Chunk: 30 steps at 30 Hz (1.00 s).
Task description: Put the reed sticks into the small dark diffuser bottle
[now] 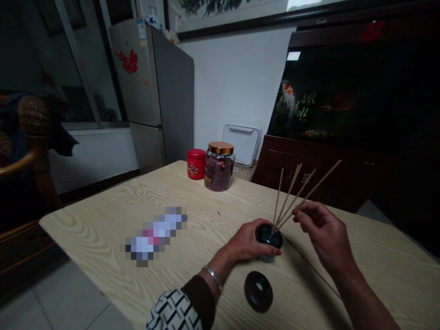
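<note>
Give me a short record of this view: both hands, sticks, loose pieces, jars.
left hand: wrapped around the bottle
right hand: fingertips pinching one stick
other sticks: standing in the bottle, fanned out
dark ring: lying on the table, apart from both hands
jars: red jar beside glass jar

"Can you read any lettering from where you sit?"

"No, not one word. Beyond my right hand [325, 231], green characters [304, 107] stand on the fish tank [347, 82], but I can't make them out."

"And beyond your left hand [249, 243]?"

"A small label [208, 180] on the glass jar [220, 172]; farther left, a sticker [141, 32] on the refrigerator [175, 91]. Both are too small for me."
</note>
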### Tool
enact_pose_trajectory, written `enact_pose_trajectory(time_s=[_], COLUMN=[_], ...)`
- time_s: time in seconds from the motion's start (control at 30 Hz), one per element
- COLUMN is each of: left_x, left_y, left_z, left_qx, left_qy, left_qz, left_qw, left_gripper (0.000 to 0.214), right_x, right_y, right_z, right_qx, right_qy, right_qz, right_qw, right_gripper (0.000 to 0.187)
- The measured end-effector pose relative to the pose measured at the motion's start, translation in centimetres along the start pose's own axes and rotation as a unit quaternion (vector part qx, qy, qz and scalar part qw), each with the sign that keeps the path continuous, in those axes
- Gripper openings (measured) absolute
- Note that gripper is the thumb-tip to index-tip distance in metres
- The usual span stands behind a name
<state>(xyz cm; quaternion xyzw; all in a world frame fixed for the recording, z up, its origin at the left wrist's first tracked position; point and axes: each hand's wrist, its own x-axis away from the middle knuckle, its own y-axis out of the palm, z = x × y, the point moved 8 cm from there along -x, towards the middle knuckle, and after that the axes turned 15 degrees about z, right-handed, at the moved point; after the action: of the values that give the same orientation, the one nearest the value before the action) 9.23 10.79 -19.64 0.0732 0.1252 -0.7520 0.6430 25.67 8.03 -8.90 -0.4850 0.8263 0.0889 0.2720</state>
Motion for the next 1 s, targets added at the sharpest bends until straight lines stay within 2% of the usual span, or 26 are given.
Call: enact_pose_trajectory(time_s=[0.23,0.4,0.47,0.5,0.63,0.7,0.8,1.0], left_x=[-0.1,0.0,0.1,0.1,0.0,0.0,0.0,-0.1], left_y=[0.1,0.0,0.0,0.0,0.1,0.1,0.1,0.1], left_z=[0.0,0.3,0.2,0.1,-0.1,-0.1,-0.1,-0.4], left_qx=[0.002,0.012,0.013,0.012,0.011,0.012,0.013,0.011], left_qy=[0.002,-0.003,-0.01,-0.013,-0.018,-0.02,-0.02,-0.016], left_qz=[-0.003,-0.003,-0.004,-0.004,-0.003,-0.003,-0.005,0.001], left_qw=[1.0,1.0,1.0,1.0,1.0,1.0,1.0,1.0], left_gripper=[0.071,0.071,0.072,0.072,0.071,0.071,0.072,0.073], right_x=[1.0,0.3,0.2,0.2,0.6,1.1,1.5,1.5], right_y=[2.6,1.6,0.8,0.3,-1.9,-2.2,-2.1,-1.8], right_z=[2.2,3.2,4.4,5.4,10.4,11.8,12.4,12.0], right_qx=[0.048,0.107,0.182,0.241,0.482,0.53,0.548,0.544], right_qy=[0.022,0.029,0.0,-0.017,-0.047,-0.047,-0.041,-0.042], right_qz=[-0.128,-0.209,-0.266,-0.292,-0.343,-0.351,-0.35,-0.345], right_qw=[0.99,0.972,0.947,0.925,0.805,0.771,0.758,0.764], right_gripper=[0.023,0.028,0.024,0.02,0.007,0.009,0.011,0.009])
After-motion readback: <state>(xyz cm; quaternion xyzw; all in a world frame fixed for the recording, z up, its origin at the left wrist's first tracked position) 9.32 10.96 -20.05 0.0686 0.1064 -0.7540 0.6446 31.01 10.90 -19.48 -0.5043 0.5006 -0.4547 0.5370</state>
